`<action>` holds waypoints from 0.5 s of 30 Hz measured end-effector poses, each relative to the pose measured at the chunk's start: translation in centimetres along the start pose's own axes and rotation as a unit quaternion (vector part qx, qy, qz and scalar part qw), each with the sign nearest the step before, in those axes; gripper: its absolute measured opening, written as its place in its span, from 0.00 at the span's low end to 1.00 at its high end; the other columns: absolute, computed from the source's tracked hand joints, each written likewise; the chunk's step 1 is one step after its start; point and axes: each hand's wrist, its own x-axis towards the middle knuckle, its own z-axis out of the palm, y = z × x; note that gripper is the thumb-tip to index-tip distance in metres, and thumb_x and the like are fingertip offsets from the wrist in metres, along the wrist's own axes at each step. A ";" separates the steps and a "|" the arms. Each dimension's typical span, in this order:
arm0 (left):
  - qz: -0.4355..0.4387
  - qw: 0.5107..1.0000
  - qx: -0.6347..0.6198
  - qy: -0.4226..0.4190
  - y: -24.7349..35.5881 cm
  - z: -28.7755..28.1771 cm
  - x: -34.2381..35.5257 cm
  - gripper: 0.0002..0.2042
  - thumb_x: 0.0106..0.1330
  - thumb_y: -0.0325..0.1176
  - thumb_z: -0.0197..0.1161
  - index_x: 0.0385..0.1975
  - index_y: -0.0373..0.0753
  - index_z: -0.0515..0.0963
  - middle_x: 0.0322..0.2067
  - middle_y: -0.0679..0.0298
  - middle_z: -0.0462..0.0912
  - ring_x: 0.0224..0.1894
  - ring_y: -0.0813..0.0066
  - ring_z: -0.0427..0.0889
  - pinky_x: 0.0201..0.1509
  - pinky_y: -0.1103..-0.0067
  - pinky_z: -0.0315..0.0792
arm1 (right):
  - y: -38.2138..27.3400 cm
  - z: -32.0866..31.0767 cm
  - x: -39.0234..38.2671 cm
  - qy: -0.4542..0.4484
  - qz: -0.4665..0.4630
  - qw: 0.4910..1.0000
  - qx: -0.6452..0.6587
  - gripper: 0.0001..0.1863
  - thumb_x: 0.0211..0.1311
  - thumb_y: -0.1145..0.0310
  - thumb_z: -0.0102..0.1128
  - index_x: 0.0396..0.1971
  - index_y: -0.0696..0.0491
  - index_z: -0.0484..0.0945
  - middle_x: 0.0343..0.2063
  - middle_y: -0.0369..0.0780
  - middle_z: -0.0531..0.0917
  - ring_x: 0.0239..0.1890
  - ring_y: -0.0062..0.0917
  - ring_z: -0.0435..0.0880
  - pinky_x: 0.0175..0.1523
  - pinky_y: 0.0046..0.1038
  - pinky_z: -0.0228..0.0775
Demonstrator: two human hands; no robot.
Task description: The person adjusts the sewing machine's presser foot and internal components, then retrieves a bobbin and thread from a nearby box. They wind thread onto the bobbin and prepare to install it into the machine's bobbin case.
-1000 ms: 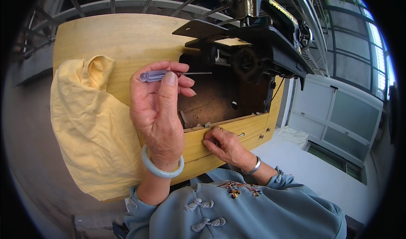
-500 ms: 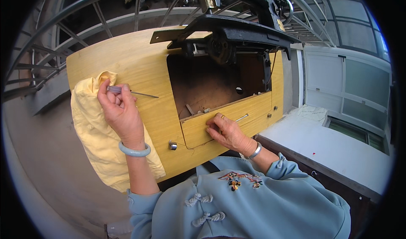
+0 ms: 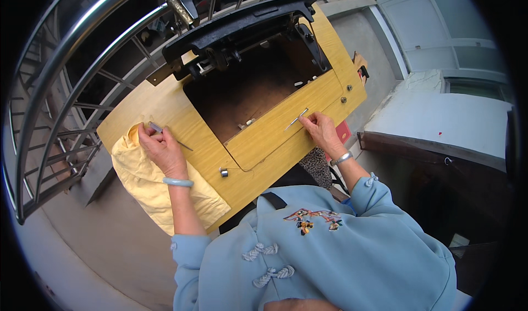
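On the wooden bench [image 3: 242, 173], the left hand [image 3: 160, 148] pinches a thin, stiff screwdriver [image 3: 165, 136] by its handle; the right hand [image 3: 322, 132] grips a light metal tool [image 3: 296, 119].

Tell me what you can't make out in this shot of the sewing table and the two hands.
- Head view: tip of the thin tool in the left hand, too small.
- Small metal piece at the right hand, too small to identify.
- Underside parts of the tilted black sewing machine, in shadow.
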 end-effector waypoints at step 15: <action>0.023 0.997 -0.038 -0.065 -0.8 -0.6 0.8 0.20 0.60 0.25 0.68 0.52 0.29 0.74 0.33 0.65 0.72 0.26 0.78 0.69 0.39 0.81 0.71 | 0.3 1.6 2.6 -0.029 0.074 0.991 0.112 0.15 0.56 0.66 0.61 0.17 0.62 0.76 0.12 0.40 0.78 0.13 0.26 0.80 0.22 0.29 0.73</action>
